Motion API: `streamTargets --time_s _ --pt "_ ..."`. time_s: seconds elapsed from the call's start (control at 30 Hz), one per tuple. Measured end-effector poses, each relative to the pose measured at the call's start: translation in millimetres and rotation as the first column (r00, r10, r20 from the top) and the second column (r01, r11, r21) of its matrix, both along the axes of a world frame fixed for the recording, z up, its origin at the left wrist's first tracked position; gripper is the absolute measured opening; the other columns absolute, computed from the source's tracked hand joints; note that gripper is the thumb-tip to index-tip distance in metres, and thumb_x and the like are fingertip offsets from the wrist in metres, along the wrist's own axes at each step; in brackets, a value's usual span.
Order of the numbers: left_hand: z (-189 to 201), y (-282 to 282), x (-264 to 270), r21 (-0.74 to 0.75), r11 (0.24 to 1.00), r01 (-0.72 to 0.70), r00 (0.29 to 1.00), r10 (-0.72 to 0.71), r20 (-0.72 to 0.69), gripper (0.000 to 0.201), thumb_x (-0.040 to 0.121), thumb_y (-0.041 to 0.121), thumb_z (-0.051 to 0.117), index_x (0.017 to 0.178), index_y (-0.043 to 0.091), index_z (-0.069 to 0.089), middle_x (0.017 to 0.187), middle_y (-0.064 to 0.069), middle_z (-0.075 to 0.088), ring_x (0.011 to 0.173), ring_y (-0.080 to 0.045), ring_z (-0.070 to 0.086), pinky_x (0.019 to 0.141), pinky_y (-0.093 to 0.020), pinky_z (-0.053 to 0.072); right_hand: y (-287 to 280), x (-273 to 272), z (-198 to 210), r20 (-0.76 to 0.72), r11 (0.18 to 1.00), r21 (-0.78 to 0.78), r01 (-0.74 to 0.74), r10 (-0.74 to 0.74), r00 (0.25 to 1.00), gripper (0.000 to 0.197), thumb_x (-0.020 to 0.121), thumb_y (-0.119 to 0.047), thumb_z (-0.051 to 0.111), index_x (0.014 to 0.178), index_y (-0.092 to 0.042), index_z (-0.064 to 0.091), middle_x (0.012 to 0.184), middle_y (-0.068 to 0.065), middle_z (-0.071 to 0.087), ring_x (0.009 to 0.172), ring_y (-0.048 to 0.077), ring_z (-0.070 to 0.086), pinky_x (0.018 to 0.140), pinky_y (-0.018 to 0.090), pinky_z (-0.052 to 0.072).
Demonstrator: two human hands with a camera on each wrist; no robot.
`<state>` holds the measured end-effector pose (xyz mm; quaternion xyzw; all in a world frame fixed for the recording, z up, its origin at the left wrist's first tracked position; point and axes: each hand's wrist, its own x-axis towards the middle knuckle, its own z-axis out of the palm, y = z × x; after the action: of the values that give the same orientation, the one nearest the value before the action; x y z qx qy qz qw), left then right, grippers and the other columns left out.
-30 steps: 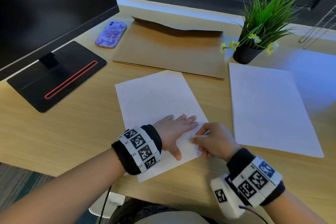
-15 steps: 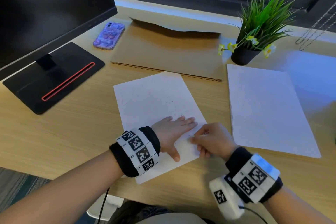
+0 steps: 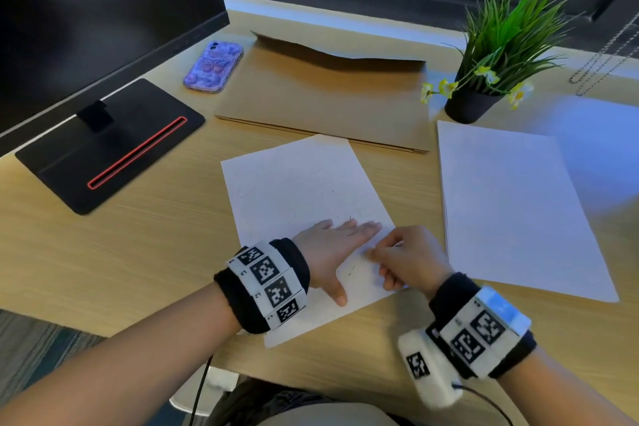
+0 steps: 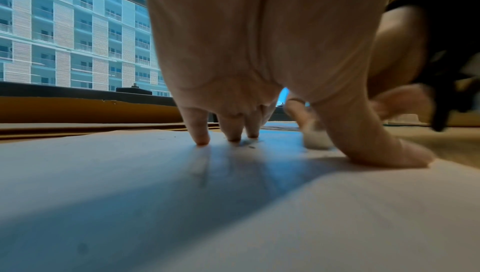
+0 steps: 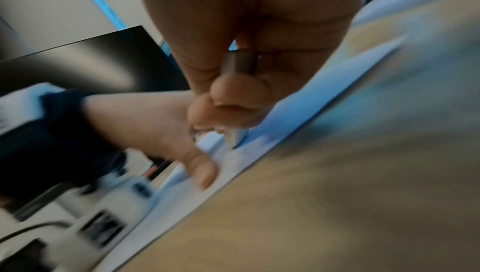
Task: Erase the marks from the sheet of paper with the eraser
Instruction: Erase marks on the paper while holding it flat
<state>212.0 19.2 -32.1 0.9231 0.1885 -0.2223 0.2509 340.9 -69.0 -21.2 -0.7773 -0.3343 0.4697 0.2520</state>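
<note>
A white sheet of paper with faint pencil marks lies tilted on the wooden desk. My left hand lies flat on its lower part, fingers straight and thumb spread, pressing it down; the left wrist view shows those fingertips on the paper. My right hand is curled just right of the left hand and pinches a small whitish eraser against the sheet's right edge. The eraser shows blurred beside the left thumb. In the head view the eraser is almost hidden by the fingers.
A stack of blank white sheets lies to the right. Behind the paper sit a brown envelope, a purple phone and a potted green plant. A black monitor with its stand fills the left.
The right hand has slid slightly left along the paper, closer to the left fingers, with the eraser rubbing. The left hand keeps the same flat hold.
</note>
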Motion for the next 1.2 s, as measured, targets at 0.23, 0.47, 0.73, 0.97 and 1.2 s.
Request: streamTargets --time_s 0.23,0.47,0.73,0.97,1.2 --pt "0 0 0 0.001 1.000 0.005 1.000 -0.005 -0.005 0.118 0.073 0.034 0.078 0.150 0.019 -0.011 0.159 0.007 -0.003 0.145 -0.013 -0.002 0.115 -0.035 0.002 4 9 -1 -0.002 1.000 -0.025 0.002 -0.002 1.000 0.016 0.081 -0.014 0.071 0.073 -0.004 0.061 0.047 0.002 0.061 0.039 0.013 0.055 0.042 0.022 0.045" --pt "-1 1 -1 0.010 1.000 0.019 1.000 -0.018 -0.012 0.119 0.073 0.035 0.078 0.150 0.020 -0.013 0.159 0.008 -0.008 0.145 -0.013 -0.003 0.116 -0.035 0.001 -12 -18 -5 -0.103 0.982 -0.081 -0.169 0.161 0.982 0.015 0.084 -0.017 0.069 0.080 -0.006 0.059 0.049 0.001 0.061 0.038 0.013 0.055 0.041 0.023 0.043" --pt "1 1 0 0.038 0.998 0.059 0.997 -0.058 -0.041 0.109 0.077 0.037 0.074 0.151 0.020 -0.004 0.158 0.008 -0.014 0.145 -0.013 -0.007 0.115 -0.036 0.002 -11 1 0 -0.007 0.998 -0.014 -0.058 0.058 0.998 0.014 0.084 -0.013 0.068 0.079 -0.006 0.057 0.045 0.000 0.059 0.034 0.010 0.053 0.036 0.019 0.040" --pt "1 1 0 0.034 0.998 0.060 0.997 -0.058 -0.046 0.110 0.077 0.038 0.073 0.151 0.020 -0.006 0.157 0.008 -0.015 0.145 -0.012 -0.008 0.115 -0.036 0.001 -5 13 2 0.033 0.997 -0.039 -0.063 0.064 0.997 0.015 0.082 -0.014 0.071 0.077 -0.007 0.058 0.049 0.003 0.060 0.036 0.012 0.054 0.040 0.023 0.044" --pt "-3 2 -1 0.003 1.000 0.020 1.000 -0.020 -0.018 0.118 0.074 0.037 0.076 0.149 0.020 -0.014 0.158 0.010 -0.011 0.145 -0.012 -0.007 0.115 -0.035 0.001 -24 -18 1 -0.088 0.961 -0.112 -0.254 0.245 0.966 0.015 0.084 -0.017 0.068 0.082 -0.010 0.055 0.051 0.001 0.059 0.034 0.008 0.051 0.036 0.018 0.039"
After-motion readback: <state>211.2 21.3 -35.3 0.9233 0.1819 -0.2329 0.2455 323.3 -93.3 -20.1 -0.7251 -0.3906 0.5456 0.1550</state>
